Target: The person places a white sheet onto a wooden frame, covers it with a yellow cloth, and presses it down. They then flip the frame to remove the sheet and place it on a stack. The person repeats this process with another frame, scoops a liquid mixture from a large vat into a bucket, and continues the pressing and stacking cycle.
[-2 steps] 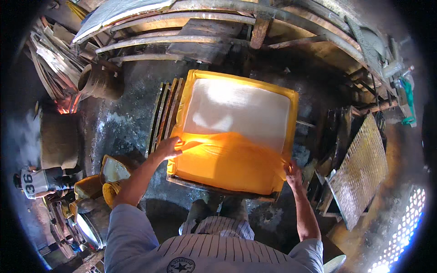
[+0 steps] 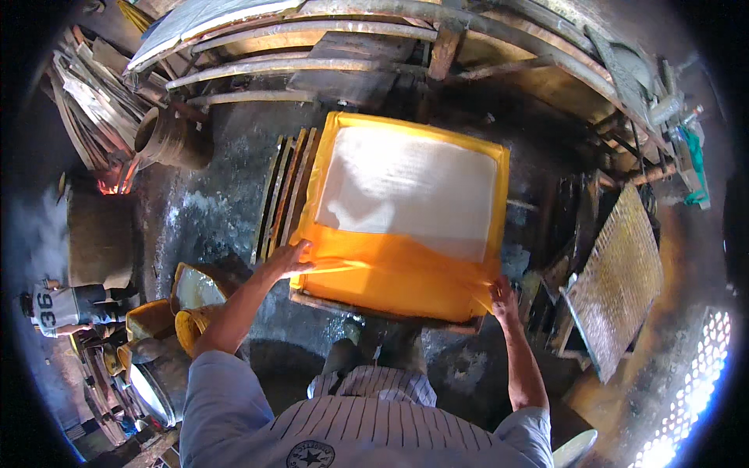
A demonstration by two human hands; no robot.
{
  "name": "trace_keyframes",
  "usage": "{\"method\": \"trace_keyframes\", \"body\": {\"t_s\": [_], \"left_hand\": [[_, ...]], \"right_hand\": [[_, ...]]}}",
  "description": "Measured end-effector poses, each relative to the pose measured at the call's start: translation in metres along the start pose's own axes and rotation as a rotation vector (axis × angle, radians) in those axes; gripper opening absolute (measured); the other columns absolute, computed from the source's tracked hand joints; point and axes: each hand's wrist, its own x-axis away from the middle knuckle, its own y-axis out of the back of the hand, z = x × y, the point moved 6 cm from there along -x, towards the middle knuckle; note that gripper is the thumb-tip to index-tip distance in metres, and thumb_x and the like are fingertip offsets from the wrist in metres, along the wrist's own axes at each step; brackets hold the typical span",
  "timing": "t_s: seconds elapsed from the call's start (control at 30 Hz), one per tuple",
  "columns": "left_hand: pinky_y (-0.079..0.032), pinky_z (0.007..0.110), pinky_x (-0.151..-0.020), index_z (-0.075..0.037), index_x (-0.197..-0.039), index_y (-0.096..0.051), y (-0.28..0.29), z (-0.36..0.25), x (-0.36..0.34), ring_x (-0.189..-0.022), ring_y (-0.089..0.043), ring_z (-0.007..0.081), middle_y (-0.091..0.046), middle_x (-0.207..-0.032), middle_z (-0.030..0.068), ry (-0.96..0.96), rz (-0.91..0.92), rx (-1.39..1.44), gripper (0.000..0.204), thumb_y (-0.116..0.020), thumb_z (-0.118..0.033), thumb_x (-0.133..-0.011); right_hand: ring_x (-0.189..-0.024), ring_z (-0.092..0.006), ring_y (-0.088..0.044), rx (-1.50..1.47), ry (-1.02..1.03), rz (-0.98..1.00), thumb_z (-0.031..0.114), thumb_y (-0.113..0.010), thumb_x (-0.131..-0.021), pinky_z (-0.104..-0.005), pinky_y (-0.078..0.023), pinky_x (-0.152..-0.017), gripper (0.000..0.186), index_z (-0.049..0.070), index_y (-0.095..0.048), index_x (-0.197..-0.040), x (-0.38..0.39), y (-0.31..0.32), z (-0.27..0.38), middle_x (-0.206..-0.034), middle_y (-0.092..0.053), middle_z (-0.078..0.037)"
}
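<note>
In the head view a square wooden frame [image 2: 382, 320] bears a pale white slab [image 2: 413, 175], bordered by orange cloth [image 2: 390, 288] that also lies folded over the near part of the slab. My left hand [image 2: 292, 257] grips the cloth at the frame's left side, fingers closed on it. My right hand [image 2: 503, 299] pinches the cloth at the right side, lower down than my left hand. Several thin wooden boards [image 2: 285, 195] stand beside the frame on the left.
At the left are a small fire [image 2: 117, 179], a drum [image 2: 168, 140], buckets [image 2: 152, 320] and a co-worker [image 2: 58, 308]. A wood-and-pipe rack [image 2: 312, 70] spans the back. A slanted mesh panel [image 2: 612, 281] leans at the right on the wet floor [image 2: 203, 218].
The frame and its cloth appear slightly higher in the view. Both my hands still hold the cloth; its fold has shifted a little.
</note>
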Motion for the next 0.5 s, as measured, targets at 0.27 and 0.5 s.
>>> {"method": "trace_keyframes", "body": {"t_s": [0.27,0.5], "left_hand": [[-0.04,0.032,-0.057,-0.005,-0.071,-0.067,-0.104,0.044,0.221,-0.062,-0.052,0.0138,-0.058,-0.062,0.0019,0.217,0.594,0.319,0.041,-0.059,-0.044,-0.081],[-0.048,0.032,-0.073,-0.013,-0.098,-0.07,-0.202,0.135,0.236,-0.075,-0.063,0.0174,-0.069,-0.083,0.0061,0.375,0.498,0.358,0.03,-0.061,-0.038,-0.083]], "right_hand": [[-0.068,-0.0135,-0.058,-0.051,-0.433,0.472,0.01,-0.055,-0.071,-0.0316,-0.044,-0.062,0.016,0.002,-0.066,-0.081,0.254,0.037,-0.056,-0.07,-0.064,-0.005],[-0.07,-0.0101,-0.055,-0.012,-0.558,0.611,0.014,-0.063,-0.077,-0.0296,-0.043,-0.062,0.013,0.001,-0.063,-0.081,0.271,-0.043,-0.102,-0.072,-0.06,0.0]]}}
